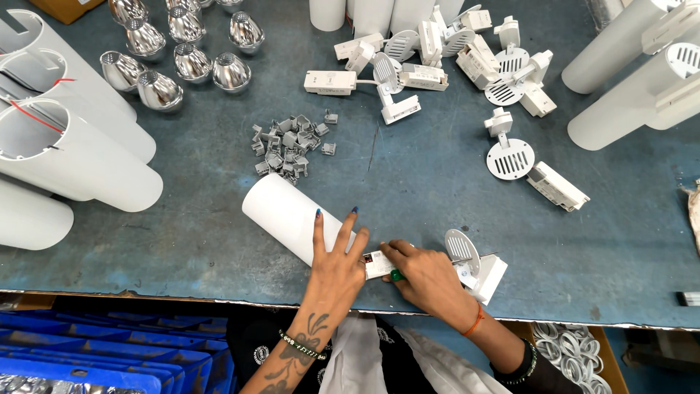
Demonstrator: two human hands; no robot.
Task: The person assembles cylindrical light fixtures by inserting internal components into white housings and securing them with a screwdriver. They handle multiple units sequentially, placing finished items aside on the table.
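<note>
A white cylindrical lamp housing (286, 214) lies on its side on the blue-grey worktable (408, 182) near the front edge. My left hand (337, 263) rests flat on its near end, fingers spread. My right hand (426, 276) is closed around a green-handled tool (396, 275), which points at a small white driver box (378, 264) at the cylinder's end. Just right of that hand lies a round slotted white cover with a bracket block (474, 264), a thin wire leading to it.
Large white cylinders (65, 146) are stacked at the left, more at the right (642, 80). Shiny silver reflectors (182, 58), a heap of small grey clips (288, 144) and several white brackets with slotted covers (467, 58) lie further back. Blue bins (109, 350) stand below.
</note>
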